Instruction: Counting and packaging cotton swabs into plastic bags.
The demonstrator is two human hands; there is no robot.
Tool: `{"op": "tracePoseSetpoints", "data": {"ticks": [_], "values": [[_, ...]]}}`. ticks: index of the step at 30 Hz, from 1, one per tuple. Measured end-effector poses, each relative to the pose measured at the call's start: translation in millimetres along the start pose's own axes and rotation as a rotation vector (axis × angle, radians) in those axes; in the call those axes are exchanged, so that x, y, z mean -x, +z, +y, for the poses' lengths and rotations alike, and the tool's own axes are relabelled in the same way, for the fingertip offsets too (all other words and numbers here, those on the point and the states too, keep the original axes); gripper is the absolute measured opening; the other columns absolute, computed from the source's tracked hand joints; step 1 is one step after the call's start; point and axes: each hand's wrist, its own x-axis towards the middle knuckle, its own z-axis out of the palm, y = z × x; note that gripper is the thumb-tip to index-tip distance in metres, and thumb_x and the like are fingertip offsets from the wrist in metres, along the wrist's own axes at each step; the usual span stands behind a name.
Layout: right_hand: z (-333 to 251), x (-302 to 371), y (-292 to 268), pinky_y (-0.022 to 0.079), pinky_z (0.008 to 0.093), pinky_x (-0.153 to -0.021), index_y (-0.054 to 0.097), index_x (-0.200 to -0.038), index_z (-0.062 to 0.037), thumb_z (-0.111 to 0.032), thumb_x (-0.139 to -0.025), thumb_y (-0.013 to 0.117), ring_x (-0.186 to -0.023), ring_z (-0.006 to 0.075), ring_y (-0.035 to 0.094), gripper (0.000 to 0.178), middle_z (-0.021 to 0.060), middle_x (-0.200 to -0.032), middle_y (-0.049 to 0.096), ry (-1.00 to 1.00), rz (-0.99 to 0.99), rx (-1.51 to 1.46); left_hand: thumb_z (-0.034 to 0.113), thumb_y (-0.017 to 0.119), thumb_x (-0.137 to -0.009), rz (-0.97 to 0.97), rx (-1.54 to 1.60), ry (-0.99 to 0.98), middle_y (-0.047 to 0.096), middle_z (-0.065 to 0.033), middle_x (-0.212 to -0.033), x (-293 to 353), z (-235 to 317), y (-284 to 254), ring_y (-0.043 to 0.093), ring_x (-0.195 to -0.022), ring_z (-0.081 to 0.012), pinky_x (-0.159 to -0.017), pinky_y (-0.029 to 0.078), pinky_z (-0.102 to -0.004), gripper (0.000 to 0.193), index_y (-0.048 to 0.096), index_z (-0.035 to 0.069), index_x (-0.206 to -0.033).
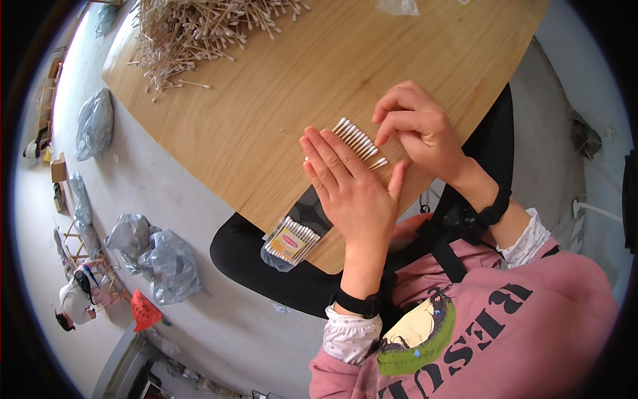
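Note:
On the wooden table, a row of white-tipped cotton swabs lies side by side. My left hand rests flat over the row, fingers stretched out, hiding the swabs' lower parts. One swab sits slightly apart, close to my left thumb. At the row's right end hovers my right hand, its fingers loosely bent with a gap between the tips. Nothing shows between them. Near the table's front corner is a pack of cotton swabs with a yellow label, on a dark patterned item.
A large heap of loose cotton swabs covers the far left of the table. A clear plastic piece lies at the far edge. Grey plastic bags and a red bag are on the floor to the left. Another person is beyond.

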Motion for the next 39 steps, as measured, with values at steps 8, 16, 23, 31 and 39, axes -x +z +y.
{"op": "tracePoseSetpoints", "data": {"ticks": [8, 16, 23, 31, 39], "values": [[2.4, 3.7, 3.4, 0.047, 0.0333, -0.076, 0.060, -0.059, -0.0066, 0.010, -0.063, 0.059, -0.091, 0.0216, 0.056, 0.017, 0.0011, -0.087, 0.061, -0.004, -0.035, -0.089, 0.063, 0.061, -0.087, -0.007, -0.008, 0.002, 0.017, -0.0299, -0.161, -0.3, 0.1, 0.7, 0.015, -0.151, -0.0415, -0.122, 0.017, -0.0483, 0.109, 0.019, -0.013, -0.151], [2.5, 3.0, 4.3, 0.047, 0.0321, -0.072, 0.061, -0.057, -0.0070, 0.008, -0.060, 0.063, -0.089, 0.0208, 0.055, 0.016, -0.0007, -0.082, 0.058, -0.046, -0.082, -0.034, 0.062, 0.060, -0.087, -0.009, -0.009, -0.003, 0.019, -0.0294, -0.160, -0.4, 0.4, 0.2, 0.015, -0.151, -0.0414, -0.122, 0.017, -0.0480, 0.107, 0.019, -0.013, -0.152], [1.8, 3.0, 4.7, 0.046, 0.0326, -0.074, 0.061, -0.057, -0.0073, 0.006, -0.059, 0.065, -0.087, 0.0209, 0.056, 0.014, -0.0013, -0.080, 0.058, -0.029, -0.059, -0.048, 0.063, 0.059, -0.087, 0.003, -0.020, 0.001, 0.019, -0.0291, -0.160, 0.0, -0.4, 1.0, 0.016, -0.151, -0.0411, -0.122, 0.017, -0.0478, 0.107, 0.019, -0.013, -0.152], [1.3, 3.2, 4.5, 0.047, 0.0320, -0.072, 0.066, -0.064, -0.0063, 0.010, -0.061, 0.061, -0.088, 0.0208, 0.055, 0.017, 0.0006, -0.084, 0.058, -0.008, 0.024, -0.058, 0.064, 0.060, -0.086, -0.007, -0.010, -0.002, 0.019, -0.0295, -0.160, -0.4, 0.4, -0.1, 0.015, -0.151, -0.0410, -0.122, 0.017, -0.0477, 0.109, 0.020, -0.013, -0.152], [1.8, 2.2, 7.0, 0.047, 0.0316, -0.072, 0.068, -0.066, -0.0063, 0.011, -0.064, 0.060, -0.089, 0.0210, 0.055, 0.019, 0.0011, -0.085, 0.058, -0.026, 0.019, -0.041, 0.064, 0.060, -0.087, -0.003, -0.011, -0.004, 0.019, -0.0296, -0.160, -0.3, 0.4, 0.8, 0.015, -0.151, -0.0411, -0.122, 0.016, -0.0479, 0.109, 0.020, -0.013, -0.151]]}}
